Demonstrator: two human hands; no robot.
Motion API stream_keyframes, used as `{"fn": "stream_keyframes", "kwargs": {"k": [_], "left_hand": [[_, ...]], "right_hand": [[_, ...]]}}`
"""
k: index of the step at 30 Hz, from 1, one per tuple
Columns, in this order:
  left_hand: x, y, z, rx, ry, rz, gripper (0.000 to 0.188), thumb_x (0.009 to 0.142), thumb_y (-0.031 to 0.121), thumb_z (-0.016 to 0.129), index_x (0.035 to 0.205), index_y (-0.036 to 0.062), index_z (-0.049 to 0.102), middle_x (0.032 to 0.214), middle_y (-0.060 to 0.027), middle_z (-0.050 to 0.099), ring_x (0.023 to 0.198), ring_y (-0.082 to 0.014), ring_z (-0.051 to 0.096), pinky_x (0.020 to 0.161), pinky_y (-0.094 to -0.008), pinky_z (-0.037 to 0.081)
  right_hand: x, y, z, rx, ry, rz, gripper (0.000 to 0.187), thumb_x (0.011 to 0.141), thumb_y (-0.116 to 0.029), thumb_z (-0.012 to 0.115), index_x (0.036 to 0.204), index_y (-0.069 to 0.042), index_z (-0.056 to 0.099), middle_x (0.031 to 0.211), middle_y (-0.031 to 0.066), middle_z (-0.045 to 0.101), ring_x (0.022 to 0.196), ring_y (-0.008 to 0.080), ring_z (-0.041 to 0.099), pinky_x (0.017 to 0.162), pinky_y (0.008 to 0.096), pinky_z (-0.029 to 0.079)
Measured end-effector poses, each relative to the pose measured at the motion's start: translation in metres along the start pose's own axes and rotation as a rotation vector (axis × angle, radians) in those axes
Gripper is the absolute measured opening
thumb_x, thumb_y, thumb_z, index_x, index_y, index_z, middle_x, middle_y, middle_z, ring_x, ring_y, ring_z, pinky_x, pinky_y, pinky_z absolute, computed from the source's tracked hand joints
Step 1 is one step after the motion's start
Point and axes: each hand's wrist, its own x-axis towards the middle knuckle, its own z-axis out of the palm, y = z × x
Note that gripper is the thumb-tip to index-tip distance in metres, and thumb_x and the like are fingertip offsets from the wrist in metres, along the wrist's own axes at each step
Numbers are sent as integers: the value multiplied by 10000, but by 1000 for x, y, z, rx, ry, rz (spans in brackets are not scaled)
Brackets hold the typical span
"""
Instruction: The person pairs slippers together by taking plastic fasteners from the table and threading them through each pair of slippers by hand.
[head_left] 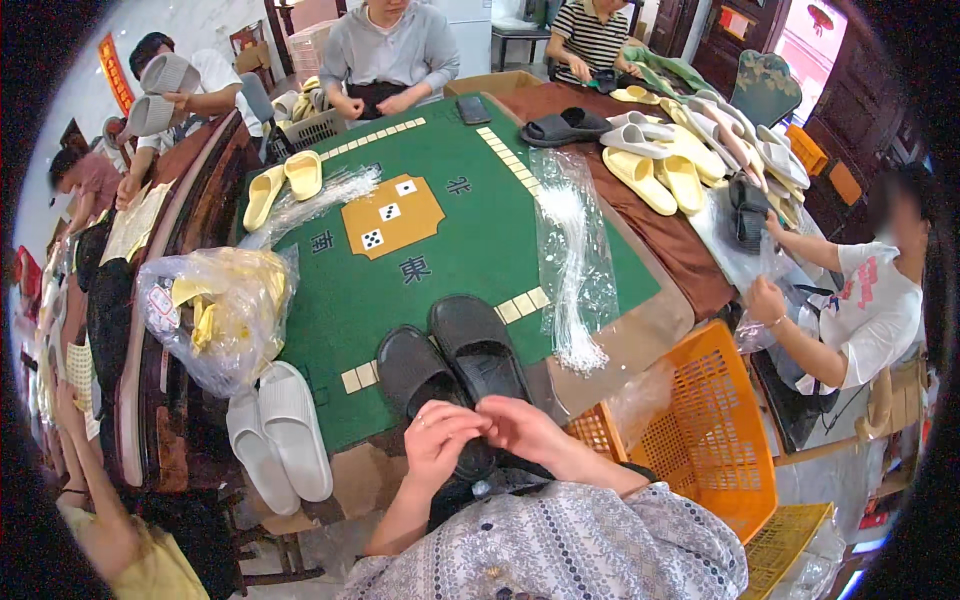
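The left hand point(440, 440) and right hand point(525, 430) come together at the fingertips over the heel end of two black slippers point(482, 350) at the near edge of a green table point(490, 255); anything pinched there is too small to tell. To the left lie light grey slippers point(298, 432), a clear bag point(225, 320) with yellow contents and a yellow pair point(302, 176). White ties point(568, 265) lie in plastic to the right, above an orange basket point(722, 400). Farther right, a co-worker point(870, 310) handles black footwear point(748, 215) beside heaped slippers point(690, 150).
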Motion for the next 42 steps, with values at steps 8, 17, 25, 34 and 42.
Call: {"fn": "stream_keyframes", "kwargs": {"k": [8,17,25,34,42], "left_hand": [[-24,10,-44,-478,160,-535,104,889,15,608,839,-29,688,891,-122,684,807,-162,637,735,-275,500],[-17,19,-60,-626,169,-365,99,818,-64,580,779,-25,663,786,-131,669,721,-201,615,663,-303,492],[-13,-15,-45,-160,270,-566,86,892,49,666,933,-20,696,883,-37,682,812,-102,614,758,-243,489],[19,-59,-75,361,278,-540,252,909,204,651,1064,8,680,1036,-130,674,927,-252,653,783,-337,528],[41,-88,-75,618,2,-591,343,941,337,577,934,28,725,967,-204,677,964,-375,625,841,-468,495]], "right_hand": [[-32,-10,34,-1136,26,-934,174,827,-130,759,974,-57,699,889,50,635,632,104,567,541,248,459],[-33,-12,44,-1332,-357,-1024,119,780,-87,767,887,-60,723,808,40,691,685,198,646,587,294,512],[-27,-2,27,-1175,6,-422,141,810,-152,717,784,-23,666,668,44,646,600,103,609,580,273,495],[-7,5,2,-1338,245,-437,194,772,-218,719,739,-30,685,642,105,660,582,221,662,575,329,516],[42,13,25,-1465,400,-750,176,807,-237,706,733,-78,688,694,105,684,610,275,674,560,374,525]]}}
